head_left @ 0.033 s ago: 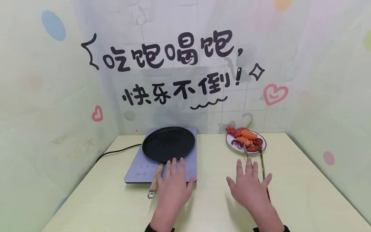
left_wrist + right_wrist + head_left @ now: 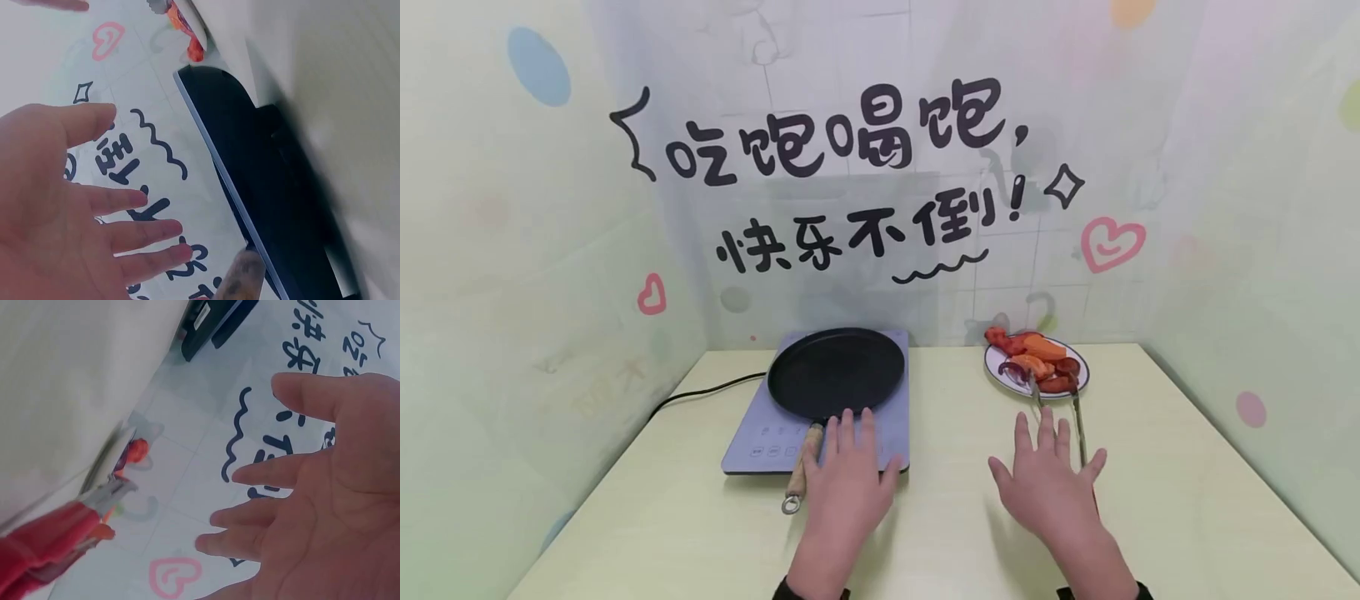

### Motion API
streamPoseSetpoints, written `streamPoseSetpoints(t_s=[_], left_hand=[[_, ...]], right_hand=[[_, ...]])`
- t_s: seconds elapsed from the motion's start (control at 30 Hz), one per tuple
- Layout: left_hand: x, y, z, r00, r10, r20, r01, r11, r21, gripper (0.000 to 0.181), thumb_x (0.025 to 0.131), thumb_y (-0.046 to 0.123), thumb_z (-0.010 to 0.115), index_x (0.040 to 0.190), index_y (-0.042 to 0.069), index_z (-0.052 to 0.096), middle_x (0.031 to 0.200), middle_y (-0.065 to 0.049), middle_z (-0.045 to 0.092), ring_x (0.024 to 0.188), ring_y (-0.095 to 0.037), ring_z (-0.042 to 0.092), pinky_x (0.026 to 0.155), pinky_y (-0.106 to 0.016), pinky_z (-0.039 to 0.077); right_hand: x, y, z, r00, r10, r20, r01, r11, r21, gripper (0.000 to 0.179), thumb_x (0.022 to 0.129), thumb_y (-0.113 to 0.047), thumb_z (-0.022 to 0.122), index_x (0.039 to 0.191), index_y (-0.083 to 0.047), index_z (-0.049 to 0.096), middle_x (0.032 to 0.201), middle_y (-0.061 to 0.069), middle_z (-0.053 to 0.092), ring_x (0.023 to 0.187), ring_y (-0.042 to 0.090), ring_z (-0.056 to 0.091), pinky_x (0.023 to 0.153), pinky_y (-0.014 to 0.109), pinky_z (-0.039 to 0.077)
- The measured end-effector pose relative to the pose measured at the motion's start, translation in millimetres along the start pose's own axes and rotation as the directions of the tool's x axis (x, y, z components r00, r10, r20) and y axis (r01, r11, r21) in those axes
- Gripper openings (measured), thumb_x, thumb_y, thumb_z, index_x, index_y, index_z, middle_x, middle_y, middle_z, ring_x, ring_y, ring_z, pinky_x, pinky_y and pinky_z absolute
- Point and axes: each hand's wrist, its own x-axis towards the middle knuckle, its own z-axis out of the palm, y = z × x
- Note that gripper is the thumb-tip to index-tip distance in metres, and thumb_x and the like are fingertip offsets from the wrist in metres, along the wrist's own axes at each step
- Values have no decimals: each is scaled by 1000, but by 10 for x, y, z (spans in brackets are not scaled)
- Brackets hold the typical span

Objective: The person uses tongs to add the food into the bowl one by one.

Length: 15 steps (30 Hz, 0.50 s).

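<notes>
Fingers spread and palm down, my left hand (image 2: 850,492) hovers over the front of the induction cooktop (image 2: 891,429), its fingers overlapping the panel in the head view. The black flat pan (image 2: 837,372) sits on the cooktop, its wooden handle (image 2: 803,467) pointing toward me beside the hand. My right hand (image 2: 1051,492) is spread above the table and holds nothing. Beneath it, partly hidden, lie metal tongs (image 2: 1080,429) with red handles (image 2: 53,540), their tips at the plate (image 2: 995,360). Red and orange food pieces (image 2: 1037,367) lie on that plate.
A black cord (image 2: 707,390) runs left from the cooktop over the table (image 2: 955,517). A printed wall covering (image 2: 820,292) with lettering stands behind, and more covering rises at both sides.
The left hand has shifted very slightly left and the right hand very slightly right. The pan, cooktop, tongs and plate have not moved.
</notes>
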Motion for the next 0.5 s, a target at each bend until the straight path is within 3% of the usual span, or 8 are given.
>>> streamPoseSetpoints(t_s=[0.3,0.5], left_hand=[[57,-282,-122,991,-132,-35,133,991,21,67,104,46,64,153,3,54,155,-27,54,140,-48,52,100,-74,47],[66,-496,-164,985,-169,-47,168,986,-21,58,103,36,66,146,-2,58,143,-30,57,129,-49,55,91,-67,54]], right_hand=[[128,293,-96,996,48,70,-47,999,-19,87,106,-50,58,162,8,29,166,43,20,151,64,28,108,94,7],[167,459,-116,991,76,114,-75,997,-6,82,104,-50,61,153,12,41,157,47,33,137,65,47,106,94,19]])
